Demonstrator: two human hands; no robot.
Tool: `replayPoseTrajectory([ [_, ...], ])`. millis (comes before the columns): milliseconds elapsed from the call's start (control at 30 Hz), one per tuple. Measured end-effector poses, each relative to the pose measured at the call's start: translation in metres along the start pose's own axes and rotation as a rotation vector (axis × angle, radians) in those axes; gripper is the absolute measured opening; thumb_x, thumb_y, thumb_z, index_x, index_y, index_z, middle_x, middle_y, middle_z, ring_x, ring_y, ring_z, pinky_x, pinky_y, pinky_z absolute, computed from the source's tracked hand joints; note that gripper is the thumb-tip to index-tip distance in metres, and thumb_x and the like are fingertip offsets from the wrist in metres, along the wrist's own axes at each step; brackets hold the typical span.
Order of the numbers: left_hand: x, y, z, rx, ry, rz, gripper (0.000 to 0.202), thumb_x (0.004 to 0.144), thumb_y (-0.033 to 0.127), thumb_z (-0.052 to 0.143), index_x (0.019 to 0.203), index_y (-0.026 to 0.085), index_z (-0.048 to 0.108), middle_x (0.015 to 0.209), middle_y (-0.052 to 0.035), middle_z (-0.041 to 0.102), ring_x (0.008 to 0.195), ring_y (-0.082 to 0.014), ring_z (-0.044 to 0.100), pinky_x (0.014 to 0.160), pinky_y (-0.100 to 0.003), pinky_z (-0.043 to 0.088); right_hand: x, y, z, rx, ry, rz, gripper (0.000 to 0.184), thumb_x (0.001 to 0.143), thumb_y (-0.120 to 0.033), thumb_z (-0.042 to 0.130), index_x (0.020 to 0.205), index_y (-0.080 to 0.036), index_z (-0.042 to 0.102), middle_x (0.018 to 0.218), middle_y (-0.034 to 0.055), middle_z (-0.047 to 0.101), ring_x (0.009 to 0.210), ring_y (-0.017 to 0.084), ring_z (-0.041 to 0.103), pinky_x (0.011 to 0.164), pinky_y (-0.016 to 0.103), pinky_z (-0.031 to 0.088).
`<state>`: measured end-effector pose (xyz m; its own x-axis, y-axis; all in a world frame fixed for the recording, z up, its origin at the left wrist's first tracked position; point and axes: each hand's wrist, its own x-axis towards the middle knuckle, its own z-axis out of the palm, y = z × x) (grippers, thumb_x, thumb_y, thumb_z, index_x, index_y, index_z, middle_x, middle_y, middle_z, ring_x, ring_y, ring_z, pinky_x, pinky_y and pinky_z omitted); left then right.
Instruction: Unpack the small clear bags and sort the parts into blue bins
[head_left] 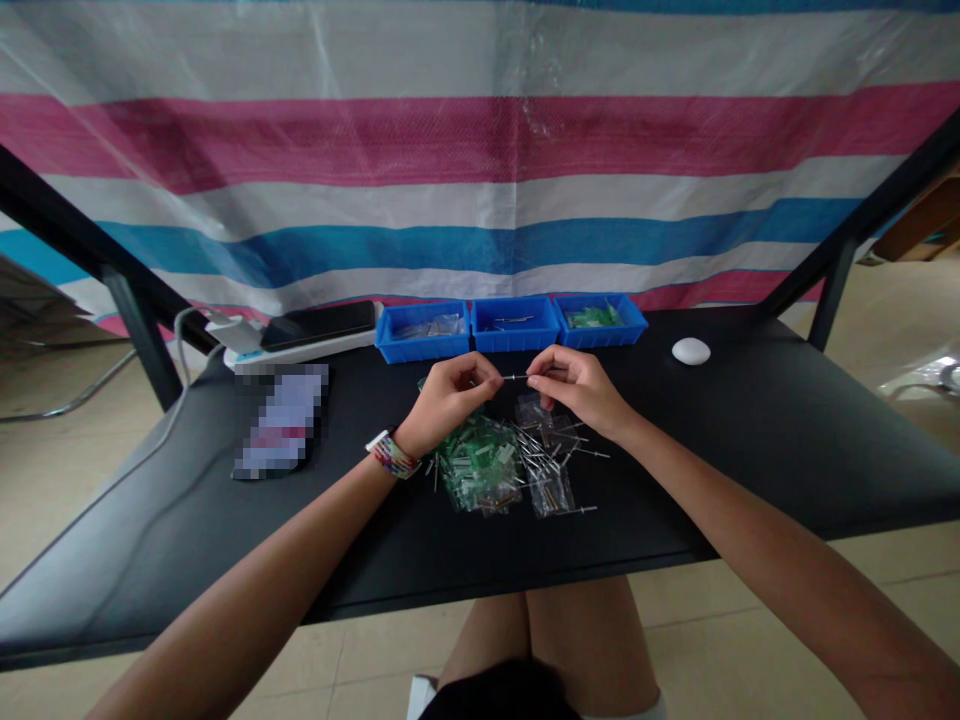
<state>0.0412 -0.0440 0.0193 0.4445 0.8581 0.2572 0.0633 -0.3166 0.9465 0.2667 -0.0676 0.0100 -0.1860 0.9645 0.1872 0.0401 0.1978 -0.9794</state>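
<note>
Between my two hands a thin silver pop rivet (515,377) lies level above the table. My left hand (454,395) pinches its left end, and my right hand (574,385) has the other end between thumb and fingers. Below my left hand is a heap of small clear and green plastic packets (480,462). Several loose silver rivets (538,455) lie beside it, partly over clear bags (551,495) with small brass-coloured pieces. Just beyond my hands stand a blue bin with clear packets (421,348), a blue bin with a few rivets (517,338) and a blue bin with green packets (604,335).
At the back left a dark phone (319,323) rests on a white power strip (300,352) with a cable. A blurred-out object (285,425) lies in front of it. A white oval object (691,351) sits to the right. A striped sheet (480,140) hangs behind the black table (750,440).
</note>
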Motion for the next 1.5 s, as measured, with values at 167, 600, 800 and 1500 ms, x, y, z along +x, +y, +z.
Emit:
replayPoseTrajectory([
  [167,0.000,-0.001,0.000,0.012,0.045,0.011,0.020,0.084,0.033,0.077,0.078,0.016,0.068,0.078,-0.0032,0.068,0.072,-0.0145,0.061,0.068,-0.026,0.047,0.000,0.000,0.000,-0.015,-0.042,-0.005,0.031,0.086,-0.049,0.081,0.085,-0.020,0.068,0.078,0.0007,0.069,0.057,0.012,0.062,0.054,0.026,0.053],
  [600,0.000,0.002,-0.002,0.013,-0.006,-0.052,0.026,0.091,0.041,0.071,0.082,0.016,0.067,0.075,-0.0024,0.066,0.070,-0.0148,0.060,0.064,-0.026,0.046,-0.003,0.000,0.001,-0.067,-0.008,-0.032,0.027,0.083,-0.043,0.085,0.080,-0.020,0.071,0.074,0.0014,0.069,0.058,0.014,0.063,0.054,0.028,0.050],
  [800,0.000,-0.001,-0.003,0.033,-0.013,-0.081,0.028,0.092,0.043,0.068,0.083,0.017,0.067,0.075,-0.0025,0.066,0.070,-0.0154,0.061,0.063,-0.026,0.046,-0.003,0.003,0.002,-0.084,0.012,-0.050,0.024,0.085,-0.042,0.084,0.084,-0.020,0.074,0.072,0.0018,0.070,0.058,0.015,0.063,0.056,0.029,0.049],
  [1500,0.002,-0.008,-0.001,0.016,0.068,0.010,0.018,0.084,0.031,0.079,0.085,0.015,0.072,0.080,-0.0036,0.069,0.073,-0.0142,0.062,0.067,-0.026,0.046,-0.002,0.000,0.000,-0.090,-0.001,-0.020,0.028,0.088,-0.047,0.077,0.087,-0.020,0.068,0.080,0.0021,0.071,0.058,0.014,0.063,0.055,0.027,0.052],
])
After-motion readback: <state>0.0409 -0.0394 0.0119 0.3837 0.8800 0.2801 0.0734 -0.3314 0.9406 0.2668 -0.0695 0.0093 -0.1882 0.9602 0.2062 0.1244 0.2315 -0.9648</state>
